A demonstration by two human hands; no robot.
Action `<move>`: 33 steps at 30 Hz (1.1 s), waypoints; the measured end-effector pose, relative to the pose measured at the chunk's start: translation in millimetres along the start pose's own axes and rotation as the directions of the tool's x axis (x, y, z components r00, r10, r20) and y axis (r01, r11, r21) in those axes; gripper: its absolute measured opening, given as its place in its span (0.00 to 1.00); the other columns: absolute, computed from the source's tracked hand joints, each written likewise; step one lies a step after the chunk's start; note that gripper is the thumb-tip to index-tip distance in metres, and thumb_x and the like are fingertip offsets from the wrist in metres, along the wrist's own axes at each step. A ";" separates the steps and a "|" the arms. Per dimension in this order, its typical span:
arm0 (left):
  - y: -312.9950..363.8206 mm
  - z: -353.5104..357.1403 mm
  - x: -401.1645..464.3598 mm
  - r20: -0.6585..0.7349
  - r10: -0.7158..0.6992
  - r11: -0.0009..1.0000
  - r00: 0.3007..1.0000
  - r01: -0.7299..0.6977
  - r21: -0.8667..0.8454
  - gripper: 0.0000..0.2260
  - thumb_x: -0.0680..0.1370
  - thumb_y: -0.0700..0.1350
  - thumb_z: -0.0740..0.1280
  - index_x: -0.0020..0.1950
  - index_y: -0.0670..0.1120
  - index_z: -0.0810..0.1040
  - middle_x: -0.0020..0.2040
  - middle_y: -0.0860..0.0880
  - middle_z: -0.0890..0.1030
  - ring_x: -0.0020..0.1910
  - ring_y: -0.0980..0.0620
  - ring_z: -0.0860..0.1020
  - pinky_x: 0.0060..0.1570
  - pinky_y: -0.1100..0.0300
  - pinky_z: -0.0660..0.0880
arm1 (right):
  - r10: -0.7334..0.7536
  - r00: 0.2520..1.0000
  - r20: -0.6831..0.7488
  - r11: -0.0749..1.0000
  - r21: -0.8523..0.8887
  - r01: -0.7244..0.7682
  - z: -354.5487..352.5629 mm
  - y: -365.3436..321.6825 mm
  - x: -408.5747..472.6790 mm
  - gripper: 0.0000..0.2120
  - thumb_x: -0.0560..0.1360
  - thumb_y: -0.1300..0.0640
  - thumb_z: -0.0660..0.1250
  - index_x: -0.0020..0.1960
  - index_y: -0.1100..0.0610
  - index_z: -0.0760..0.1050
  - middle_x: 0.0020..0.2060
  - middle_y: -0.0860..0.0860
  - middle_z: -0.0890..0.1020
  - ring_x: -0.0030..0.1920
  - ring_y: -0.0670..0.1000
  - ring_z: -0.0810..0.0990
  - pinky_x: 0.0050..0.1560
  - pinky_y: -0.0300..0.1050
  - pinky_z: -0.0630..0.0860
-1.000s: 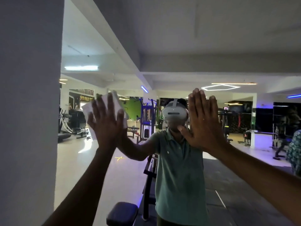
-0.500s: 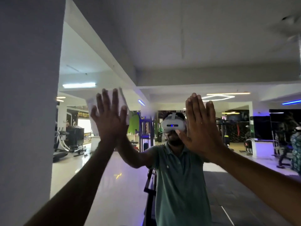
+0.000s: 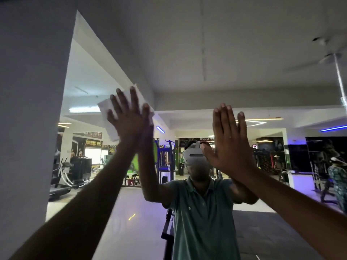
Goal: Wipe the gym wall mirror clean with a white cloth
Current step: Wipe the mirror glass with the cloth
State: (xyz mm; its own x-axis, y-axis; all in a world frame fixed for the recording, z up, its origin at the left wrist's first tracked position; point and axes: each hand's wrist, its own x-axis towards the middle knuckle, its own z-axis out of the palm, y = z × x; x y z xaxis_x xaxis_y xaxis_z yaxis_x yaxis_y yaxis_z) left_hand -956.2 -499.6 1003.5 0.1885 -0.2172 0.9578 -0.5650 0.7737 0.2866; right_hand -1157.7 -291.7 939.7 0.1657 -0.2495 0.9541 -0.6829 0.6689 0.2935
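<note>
The person faces the mirror (image 3: 187, 53) with both arms raised. The left hand (image 3: 129, 119) lies flat, fingers straight and spread, pressing the white cloth (image 3: 110, 117) against the glass high up beside the wall's edge; the spread palm likely keeps the whole cloth in contact with the glass. The right hand (image 3: 230, 141) is also flat with straight fingers and holds nothing. It appears to rest on the glass, probably as a brace for the high reach, though actual contact cannot be confirmed.

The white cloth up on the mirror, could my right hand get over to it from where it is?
Probably yes: the right hand lies flat beside the white cloth, with bare mirror glass between.
</note>
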 end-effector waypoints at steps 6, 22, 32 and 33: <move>67.1 12.3 -43.6 0.114 0.588 0.809 0.801 -0.586 -0.051 0.29 0.85 0.63 0.46 0.86 0.57 0.49 0.87 0.46 0.47 0.86 0.45 0.46 0.80 0.40 0.47 | -0.011 1.000 -0.005 0.999 0.033 0.011 0.0 1.0 -0.2 0.46 0.82 0.32 0.49 0.85 0.66 0.45 0.85 0.64 0.45 0.86 0.63 0.43 0.82 0.70 0.48; 136.4 22.2 -71.4 0.087 0.546 0.838 0.833 -0.542 -0.064 0.31 0.85 0.64 0.47 0.87 0.54 0.52 0.86 0.43 0.48 0.85 0.41 0.47 0.80 0.39 0.46 | 0.204 0.978 -0.037 0.979 0.030 -0.203 -2.0 87.7 4.7 0.45 0.82 0.34 0.50 0.86 0.64 0.47 0.85 0.64 0.49 0.85 0.64 0.47 0.83 0.69 0.48; 67.1 18.1 27.1 -0.099 -0.270 0.960 0.958 0.259 -0.105 0.33 0.83 0.63 0.43 0.86 0.52 0.55 0.86 0.41 0.54 0.85 0.39 0.53 0.77 0.35 0.54 | 0.193 0.975 -0.107 0.981 0.037 -0.190 5.0 86.4 0.8 0.45 0.81 0.35 0.51 0.85 0.65 0.48 0.85 0.64 0.51 0.86 0.63 0.47 0.83 0.69 0.47; 91.0 20.0 21.9 -0.081 -0.278 0.957 0.957 0.269 -0.114 0.34 0.82 0.64 0.41 0.86 0.52 0.54 0.86 0.41 0.53 0.85 0.39 0.51 0.78 0.34 0.53 | 0.196 0.974 -0.110 0.980 0.046 -0.192 4.2 86.3 0.4 0.45 0.81 0.35 0.51 0.85 0.65 0.48 0.85 0.64 0.51 0.86 0.63 0.47 0.83 0.69 0.47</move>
State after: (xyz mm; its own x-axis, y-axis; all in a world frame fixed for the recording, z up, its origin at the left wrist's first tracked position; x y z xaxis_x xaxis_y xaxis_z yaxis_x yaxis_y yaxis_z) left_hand -1019.6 -445.9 1051.1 0.4028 -0.3750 0.8350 -0.3984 0.7494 0.5288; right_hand -1219.5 -237.0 965.2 0.1054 -0.0351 0.9938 -0.7341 0.6714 0.1016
